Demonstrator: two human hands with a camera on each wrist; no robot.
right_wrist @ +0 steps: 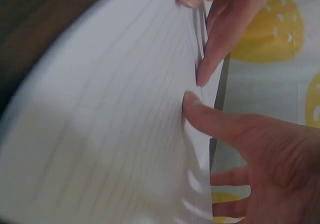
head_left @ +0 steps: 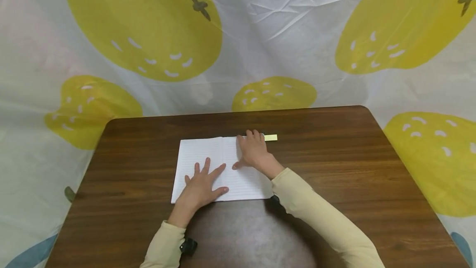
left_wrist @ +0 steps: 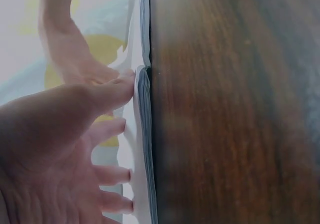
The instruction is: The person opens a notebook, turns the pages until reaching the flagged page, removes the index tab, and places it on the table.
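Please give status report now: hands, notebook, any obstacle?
Left hand flat on open notebook. Right hand flat on right page, fingertips at yellow strip. No obstacle seen.

brown table, fruit-print cloth

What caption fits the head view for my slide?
Left hand and right hand press flat on an open white lined notebook on a dark brown wooden table, beside a pale yellow strip.

Dark wooden table against a draped cloth backdrop.
Rounded corners, glossy grain; white, creased fabric printed with large yellow fruit shapes, softly and evenly lit.
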